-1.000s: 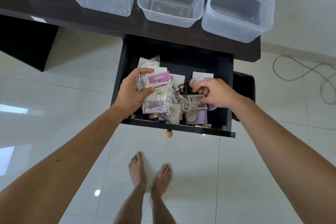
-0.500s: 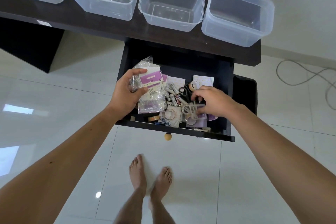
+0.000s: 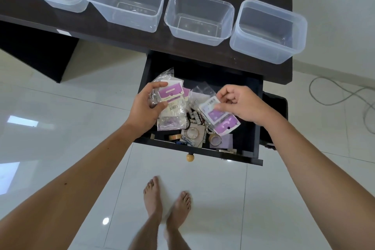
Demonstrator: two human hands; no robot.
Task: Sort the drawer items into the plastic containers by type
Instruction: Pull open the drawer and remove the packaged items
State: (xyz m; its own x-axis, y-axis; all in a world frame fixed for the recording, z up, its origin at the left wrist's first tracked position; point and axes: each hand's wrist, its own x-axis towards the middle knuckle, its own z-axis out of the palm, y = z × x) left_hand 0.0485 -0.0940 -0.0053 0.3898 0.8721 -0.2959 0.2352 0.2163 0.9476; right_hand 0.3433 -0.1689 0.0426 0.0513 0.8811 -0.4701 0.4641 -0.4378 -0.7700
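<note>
Head view: both hands over the open drawer (image 3: 256, 119), each holding packets.

Left hand (image 3: 145, 108) reaches in from the lower left, thumb and fingers curled round a bunch of purple-and-white carded packets (image 3: 172, 98) in clear plastic, raised above the drawer's left half. Right hand (image 3: 242, 103) comes in from the right, thumb and forefinger pinching two purple-and-white packets (image 3: 220, 116) by their upper edge; the other fingers are curled (packets hang tilted over the clutter). Count: four clear plastic containers (image 3: 199, 17) in a row on the dark desk (image 3: 129, 40), nothing in them, the leftmost overlapping its neighbour's rim. In the drawer: two tape rolls (image 3: 215, 139) visible, several small batteries (image 3: 195, 117) (number unclear), a purple card, loose clear bags. One wooden knob (image 3: 190, 157) on the drawer front. Two bare feet on the white tile floor.
</note>
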